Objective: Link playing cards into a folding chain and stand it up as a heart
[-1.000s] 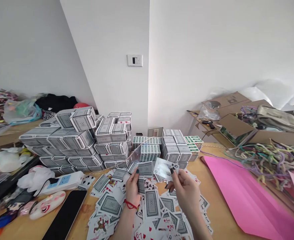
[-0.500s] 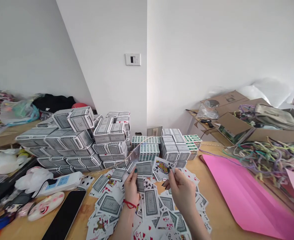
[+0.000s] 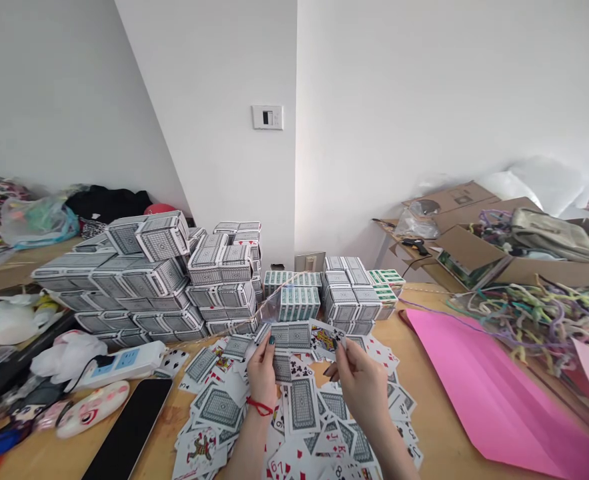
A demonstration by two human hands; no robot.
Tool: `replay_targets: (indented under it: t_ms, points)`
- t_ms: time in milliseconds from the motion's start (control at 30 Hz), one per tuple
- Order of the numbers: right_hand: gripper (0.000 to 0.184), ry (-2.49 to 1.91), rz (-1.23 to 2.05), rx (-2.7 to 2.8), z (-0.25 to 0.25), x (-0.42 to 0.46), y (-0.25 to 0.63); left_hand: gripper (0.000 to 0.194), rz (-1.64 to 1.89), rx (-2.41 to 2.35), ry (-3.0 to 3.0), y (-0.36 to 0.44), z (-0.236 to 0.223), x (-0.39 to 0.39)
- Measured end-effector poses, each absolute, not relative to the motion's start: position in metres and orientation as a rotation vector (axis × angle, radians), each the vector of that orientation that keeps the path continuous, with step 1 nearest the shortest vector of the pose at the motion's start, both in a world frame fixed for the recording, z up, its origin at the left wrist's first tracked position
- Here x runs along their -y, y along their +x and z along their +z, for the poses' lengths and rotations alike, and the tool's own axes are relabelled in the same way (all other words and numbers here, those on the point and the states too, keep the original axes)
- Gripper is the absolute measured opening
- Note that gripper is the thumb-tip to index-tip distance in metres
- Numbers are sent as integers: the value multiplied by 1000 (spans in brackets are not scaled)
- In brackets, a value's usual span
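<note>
My left hand (image 3: 262, 375), with a red cord on the wrist, is closed with its thumb over some grey-backed playing cards (image 3: 293, 335) held face down. My right hand (image 3: 361, 380) pinches the corner of a queen of clubs (image 3: 323, 338) between thumb and finger. That card's left edge meets or overlaps the right end of the held cards; I cannot tell which. Under both hands lies a loose spread of playing cards (image 3: 301, 407), some face up and others back up. A joker (image 3: 201, 450) shows at its near left side.
Stacked grey decks (image 3: 139, 277) stand at the back left, more decks (image 3: 351, 293) and green-white boxes (image 3: 299, 303) behind the spread. A phone (image 3: 129, 430) and power strip (image 3: 124, 363) lie left. Pink paper (image 3: 489, 380) and tangled yarn (image 3: 539, 320) are at right.
My right hand has moved slightly left and down, bringing the queen of clubs against the cards in my left hand. Its face, washed out by glare earlier, now shows. My left hand stays nearly still.
</note>
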State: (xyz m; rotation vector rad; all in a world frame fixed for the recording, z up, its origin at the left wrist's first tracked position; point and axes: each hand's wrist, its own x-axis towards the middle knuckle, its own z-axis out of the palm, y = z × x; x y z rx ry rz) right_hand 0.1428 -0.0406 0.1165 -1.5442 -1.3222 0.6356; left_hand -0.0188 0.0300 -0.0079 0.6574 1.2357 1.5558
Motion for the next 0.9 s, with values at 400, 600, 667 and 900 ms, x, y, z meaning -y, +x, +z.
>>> replay_targets:
  t_ms: [400,600,667,900]
  points:
    - [36,-1512,884,1234,101,28,162,29,1554,-1422,909,-18,0,-25]
    - [39,-1531,916,1103,104,27,178,33,1551,-1450,1007,-21,-1,-25]
    - [40,-1465,932,1024,107,28,185,33,1560,-1442,1010,-22,-2,-25]
    - [48,-1309,1006,972,108,31,187,34,1500,-1398,893,-20,-1,-25]
